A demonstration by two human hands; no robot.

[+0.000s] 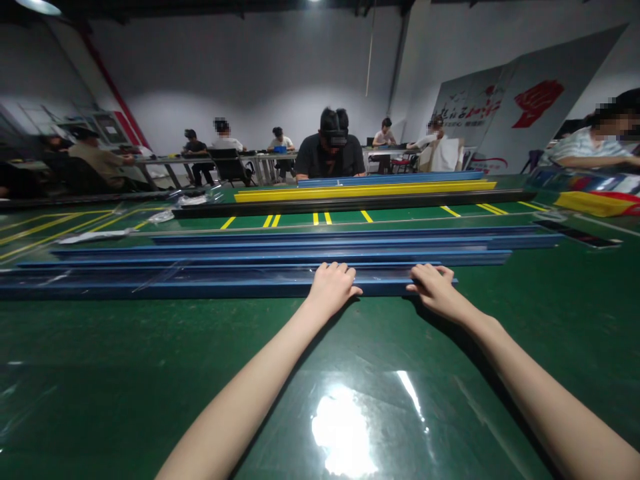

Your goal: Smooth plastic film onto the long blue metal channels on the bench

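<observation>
Near blue channel strip: it lies on the green table in front of me, the closest of three blue strips.
My left hand: grasping this strip a little short of its right end, knuckles up, fingers over the far side, thumb by the near wall.
My right hand: curled round the same strip at its right end, thumb at the near wall; the fingertips are hidden from me.
Work done: the strip is laid out flat with both my hands on it, so I judge I am in the middle of handling it.
Work left: the middle blue strip and back blue strip lie just beyond, free of my hands; I cannot tell whether either is finished.
Clear film: something like it shows along the near strip; whether it is loose or fixed, I cannot tell.
Strip's long axis: crosswise to me, left to right, roughly parallel to the other two.
Strip's ends: right one by my right hand, left one running out of view.
Strip's open side: facing up, it seems.
</observation>
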